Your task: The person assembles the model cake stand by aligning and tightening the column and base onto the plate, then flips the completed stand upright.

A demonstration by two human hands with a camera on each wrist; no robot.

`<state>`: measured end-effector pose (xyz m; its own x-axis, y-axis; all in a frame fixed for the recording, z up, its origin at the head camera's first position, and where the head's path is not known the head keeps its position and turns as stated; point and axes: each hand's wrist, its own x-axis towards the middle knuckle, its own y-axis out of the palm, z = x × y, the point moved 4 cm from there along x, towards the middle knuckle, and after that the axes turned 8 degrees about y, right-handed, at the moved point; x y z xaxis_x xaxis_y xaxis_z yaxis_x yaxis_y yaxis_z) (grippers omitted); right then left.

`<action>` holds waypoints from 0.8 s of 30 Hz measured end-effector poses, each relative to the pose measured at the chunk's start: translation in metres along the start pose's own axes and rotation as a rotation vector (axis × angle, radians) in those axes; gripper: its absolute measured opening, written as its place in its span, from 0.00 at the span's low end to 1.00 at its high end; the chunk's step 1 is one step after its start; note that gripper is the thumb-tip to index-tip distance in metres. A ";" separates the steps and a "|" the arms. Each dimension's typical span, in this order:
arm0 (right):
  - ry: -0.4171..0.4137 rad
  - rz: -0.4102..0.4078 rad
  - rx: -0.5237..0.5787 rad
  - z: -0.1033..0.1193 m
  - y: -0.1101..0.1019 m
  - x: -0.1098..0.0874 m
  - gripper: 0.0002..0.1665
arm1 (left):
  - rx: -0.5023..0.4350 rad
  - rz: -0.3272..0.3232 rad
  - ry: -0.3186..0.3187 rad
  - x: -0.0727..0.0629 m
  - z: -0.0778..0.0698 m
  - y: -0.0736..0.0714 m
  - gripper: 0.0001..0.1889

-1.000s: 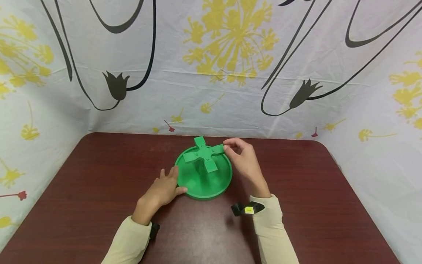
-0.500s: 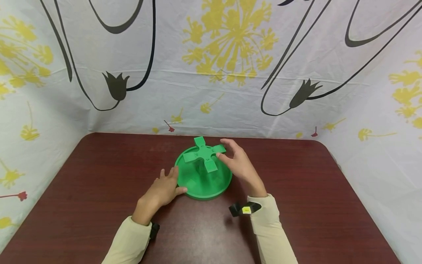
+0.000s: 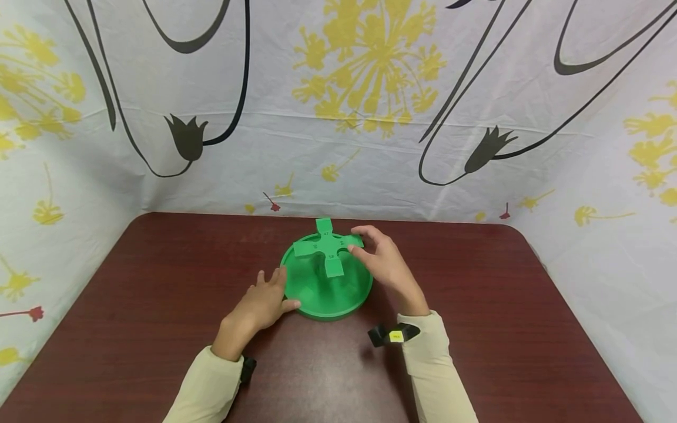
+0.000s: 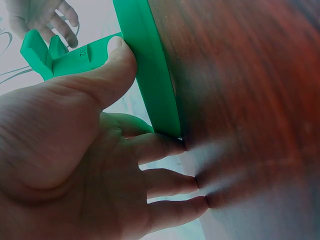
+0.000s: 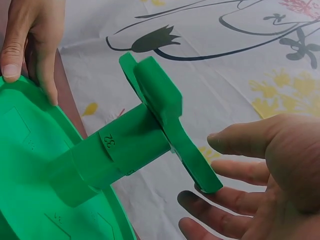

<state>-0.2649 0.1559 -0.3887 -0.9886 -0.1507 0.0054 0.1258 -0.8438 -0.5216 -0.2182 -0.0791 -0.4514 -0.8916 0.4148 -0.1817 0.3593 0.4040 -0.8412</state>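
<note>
Nearest the camera: two cream sleeves [image 3: 208,388], a black wrist strap with a yellow tag [image 3: 395,335] on the right one. Left hand [image 3: 259,305] lies on the dark red table [image 3: 132,305], fingers straight, thumb pressed on the near-left rim of the green round base [image 3: 328,296]; the left wrist view shows fingertips on the tabletop right at the rim, gripping nothing. Base sits mid-table, slightly toward the back. A square post [image 5: 125,147] marked 32 rises from its centre and carries a green cross-shaped piece [image 3: 328,249] on top. Right hand [image 3: 383,264] is at the cross's right arm, fingers loosely spread and relaxed; fingertips [image 5: 200,192] touch the underside of that arm's tip, thumb just off it, no closed grip. Behind: white cloth backdrop [image 3: 370,117] with yellow flowers and black tulips.
</note>
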 end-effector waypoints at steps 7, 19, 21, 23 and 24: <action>0.006 0.004 -0.025 0.001 -0.001 -0.002 0.16 | -0.001 0.004 -0.001 0.000 0.000 0.000 0.44; -0.013 0.015 -0.061 0.000 0.000 -0.003 0.09 | -0.015 0.000 -0.004 -0.001 -0.001 -0.001 0.43; -0.012 0.023 -0.064 0.000 0.000 -0.003 0.08 | -0.016 -0.003 -0.003 -0.001 -0.001 -0.001 0.43; -0.010 0.029 -0.065 0.001 0.001 -0.003 0.08 | -0.014 -0.006 -0.002 -0.001 -0.001 -0.001 0.43; -0.009 0.032 -0.065 0.001 0.001 -0.003 0.08 | -0.012 -0.007 -0.001 -0.001 -0.002 -0.001 0.43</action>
<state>-0.2614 0.1549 -0.3879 -0.9833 -0.1820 -0.0052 0.1518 -0.8035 -0.5757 -0.2170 -0.0787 -0.4497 -0.8944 0.4112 -0.1761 0.3564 0.4170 -0.8361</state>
